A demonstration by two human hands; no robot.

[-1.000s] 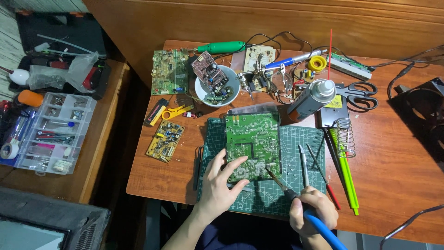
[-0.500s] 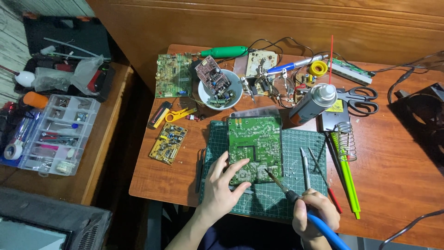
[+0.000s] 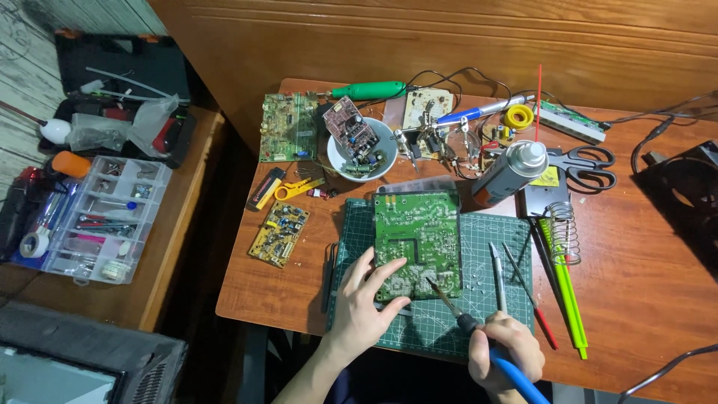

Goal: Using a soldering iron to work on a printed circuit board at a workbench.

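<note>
A green circuit board (image 3: 416, 243) is worked on with a soldering iron (image 3: 479, 337).

The flat board, dotted with silver spots, is laid on a green cutting mat (image 3: 479, 292) in the lower middle of the frame, its long side running up and down. It is pressed by the spread-open left hand (image 3: 360, 308). The blue-handled iron is gripped in the closed right hand (image 3: 505, 353), its tip pointed up-left at the board's lower edge.

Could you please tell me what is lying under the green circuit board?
A dark green gridded cutting mat lies under the large green circuit board, showing on all sides except the top. The mat's covered part cannot be seen.
</note>
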